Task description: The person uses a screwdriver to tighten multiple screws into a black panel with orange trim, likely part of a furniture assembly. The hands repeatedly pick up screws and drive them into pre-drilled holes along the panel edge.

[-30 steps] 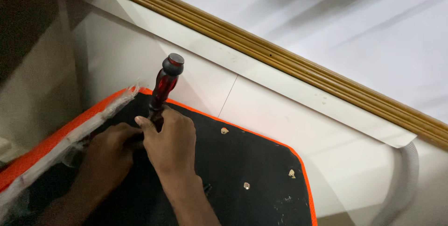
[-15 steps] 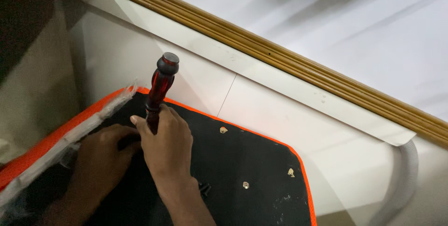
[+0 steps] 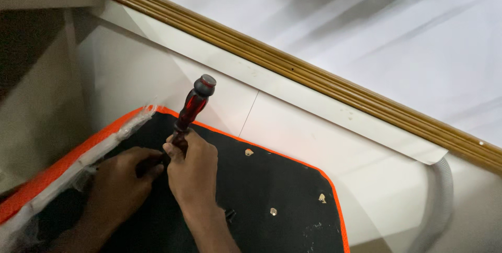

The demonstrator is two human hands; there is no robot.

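The right hand (image 3: 192, 172) is closed in a fist around the lower part of a screwdriver (image 3: 192, 107) — the fingers wrap tight, with no gap showing between them and the tool. The screwdriver has a red and black handle ending in a rounded black cap; it stands tilted, its cap leaning up and away from the hand toward the white wall panel (image 3: 308, 127). Its tip is hidden below the fist, so where it meets the surface cannot be told.

The left hand (image 3: 119, 182) lies just beside the right, touching it, fingers curled down onto the black panel (image 3: 272, 180) near the tool's foot; whether it pinches anything cannot be told.

Both hands rest near the far left corner of the black panel, close to its orange edge (image 3: 272, 151). A strip of crumpled clear plastic wrap (image 3: 99, 151) runs along the left edge. Toward the panel's right edge sit small metal fittings (image 3: 322, 198) — well apart from the hands. A brown ridged moulding (image 3: 314, 78) crosses above the white panel, and a grey hose (image 3: 442, 200) hangs beyond the right corner.
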